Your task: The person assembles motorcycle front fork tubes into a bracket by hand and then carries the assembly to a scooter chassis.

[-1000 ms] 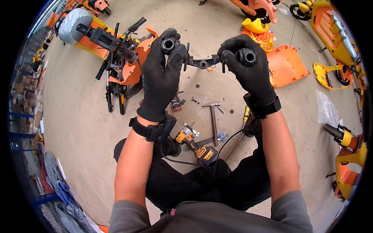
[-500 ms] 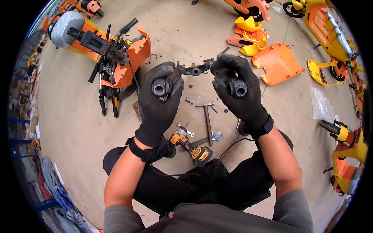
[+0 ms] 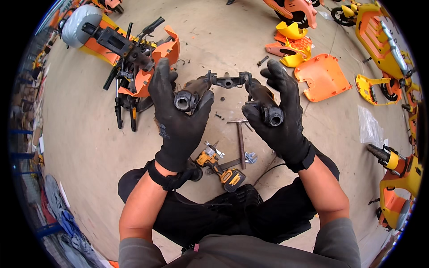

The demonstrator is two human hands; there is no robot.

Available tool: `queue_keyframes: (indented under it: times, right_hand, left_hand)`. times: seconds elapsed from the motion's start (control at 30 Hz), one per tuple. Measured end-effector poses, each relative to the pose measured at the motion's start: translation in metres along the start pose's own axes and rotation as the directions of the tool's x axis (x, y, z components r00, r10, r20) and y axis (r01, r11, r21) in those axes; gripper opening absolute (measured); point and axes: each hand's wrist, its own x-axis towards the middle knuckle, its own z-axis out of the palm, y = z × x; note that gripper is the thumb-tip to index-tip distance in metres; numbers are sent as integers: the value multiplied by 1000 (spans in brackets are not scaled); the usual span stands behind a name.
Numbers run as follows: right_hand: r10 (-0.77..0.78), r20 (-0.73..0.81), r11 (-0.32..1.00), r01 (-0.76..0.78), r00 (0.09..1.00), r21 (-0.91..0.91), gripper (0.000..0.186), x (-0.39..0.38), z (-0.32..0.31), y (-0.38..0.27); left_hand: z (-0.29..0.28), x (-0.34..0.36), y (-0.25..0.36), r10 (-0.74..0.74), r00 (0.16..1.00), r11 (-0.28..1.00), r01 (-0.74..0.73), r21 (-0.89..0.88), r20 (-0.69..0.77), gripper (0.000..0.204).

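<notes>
A black front fork with two thick tubes, joined at the far end by a bracket (image 3: 228, 81), points its round open ends towards me. My left hand (image 3: 176, 114), in a black glove, cradles the left fork tube (image 3: 183, 102) between thumb and palm, its fingers stretched out along the outer side. In the same way my gloved right hand (image 3: 286, 120) supports the right fork tube (image 3: 273, 117), fingers raised and loosely extended. Below the fork on the floor are a hammer (image 3: 241, 143), a yellow cordless power tool (image 3: 219, 167), a wrench (image 3: 214, 149) and an adjustable wrench (image 3: 250, 158).
At the far left lies a partly stripped orange scooter (image 3: 129, 58). Orange and yellow body panels (image 3: 324, 78) are spread at the far right, near a bolt (image 3: 262, 60) and clear plastic film (image 3: 370, 125). More scooters (image 3: 397, 178) line the right side.
Both hands have loosened from curled round the tubes to fingers stretched out. More of the tubes shows now. The scene has shifted slightly in view.
</notes>
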Motion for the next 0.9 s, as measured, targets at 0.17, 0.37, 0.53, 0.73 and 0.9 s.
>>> queue_keyframes:
  times: [0.17,0.37,0.53,0.73,0.9]
  right_hand:
    - [57,46,995,-53,997,-86,89,0,-6,-8]
    - [113,67,988,-105,991,-112,83,2,-11,-13]
    - [278,114,960,-271,954,-76,81,-2,-18,-16]
    - [167,56,957,-148,984,-248,76,-23,-18,-19]
    - [371,21,928,-372,928,6,70,-18,-18,-21]
  left_hand:
    - [-3,-2,7,-75,997,997,75,26,13,95]
    - [-7,-3,5,-108,993,994,109,-9,54,91]
    - [-4,-15,9,-59,998,997,58,42,16,88]
    - [-1,-17,17,-109,992,994,108,14,63,90]
    - [0,-20,16,-64,995,996,60,59,75,89]
